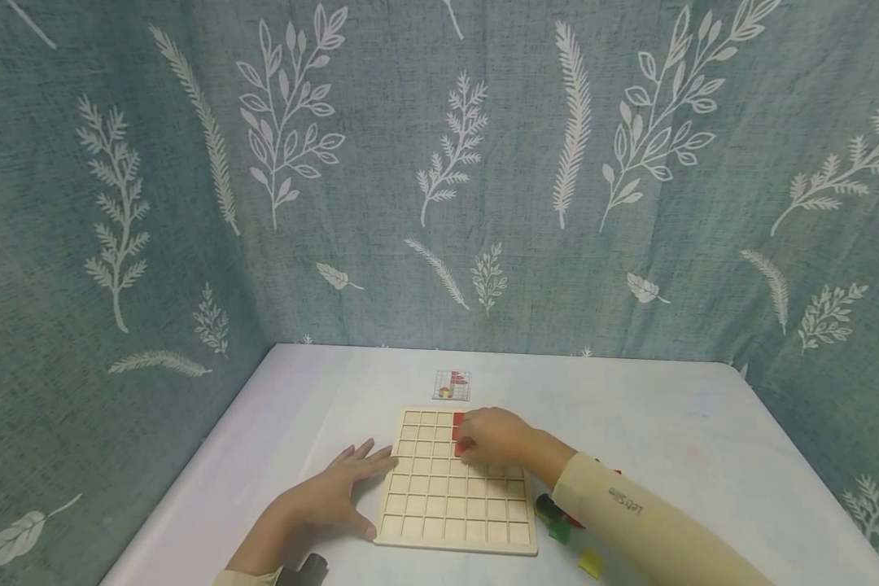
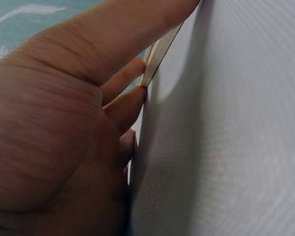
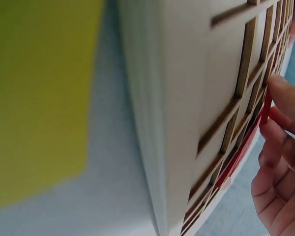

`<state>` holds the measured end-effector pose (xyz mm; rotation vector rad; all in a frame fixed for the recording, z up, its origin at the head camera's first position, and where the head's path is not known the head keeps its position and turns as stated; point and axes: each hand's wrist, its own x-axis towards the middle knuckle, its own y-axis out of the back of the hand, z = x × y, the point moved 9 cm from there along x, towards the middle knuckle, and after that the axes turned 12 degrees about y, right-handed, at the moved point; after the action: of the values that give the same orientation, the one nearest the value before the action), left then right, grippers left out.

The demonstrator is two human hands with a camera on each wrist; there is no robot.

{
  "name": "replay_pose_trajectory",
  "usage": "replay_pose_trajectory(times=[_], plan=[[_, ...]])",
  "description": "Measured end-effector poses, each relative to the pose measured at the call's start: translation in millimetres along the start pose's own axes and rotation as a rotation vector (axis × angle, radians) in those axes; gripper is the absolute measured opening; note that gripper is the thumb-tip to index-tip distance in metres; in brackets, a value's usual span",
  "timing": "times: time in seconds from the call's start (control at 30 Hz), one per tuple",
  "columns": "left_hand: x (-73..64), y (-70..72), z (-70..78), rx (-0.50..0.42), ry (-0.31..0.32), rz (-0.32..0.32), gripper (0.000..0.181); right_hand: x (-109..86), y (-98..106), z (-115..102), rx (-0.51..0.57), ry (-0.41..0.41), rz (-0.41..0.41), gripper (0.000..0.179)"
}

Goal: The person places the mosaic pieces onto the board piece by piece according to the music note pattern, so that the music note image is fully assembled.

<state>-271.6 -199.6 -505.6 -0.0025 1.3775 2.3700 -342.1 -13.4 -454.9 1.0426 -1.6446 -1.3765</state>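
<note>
A wooden grid board [image 1: 437, 486] lies flat on the white table, divided by raised strips into small square cells. My left hand [image 1: 327, 494] rests at its left edge, fingers spread, with the thumb near the front left corner and fingertips on the side. In the right wrist view, my right hand [image 3: 285, 162] pinches a small red tile [image 3: 267, 107] between thumb and fingers, tilted on edge right at the grid. Other red tiles [image 1: 457, 420] lie in cells near the back of the board, partly hidden behind the right hand in the head view.
Behind the board lies a small pattern card [image 1: 452, 385] with a coloured figure on a grid. Right of the board, partly under my right sleeve, are loose tiles, among them a green tile [image 1: 560, 531] and a yellow tile [image 1: 589, 562]. A patterned cloth [image 1: 513, 163] hangs behind the table.
</note>
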Motion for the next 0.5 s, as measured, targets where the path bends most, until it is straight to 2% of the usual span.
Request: replay_pose_trajectory(times=[0.5], plan=[[-0.8, 0.8, 2.2, 0.001, 0.003, -0.001, 0.111, 3.7, -3.3, -8.8, -0.090, -0.003, -0.018, 0.015]])
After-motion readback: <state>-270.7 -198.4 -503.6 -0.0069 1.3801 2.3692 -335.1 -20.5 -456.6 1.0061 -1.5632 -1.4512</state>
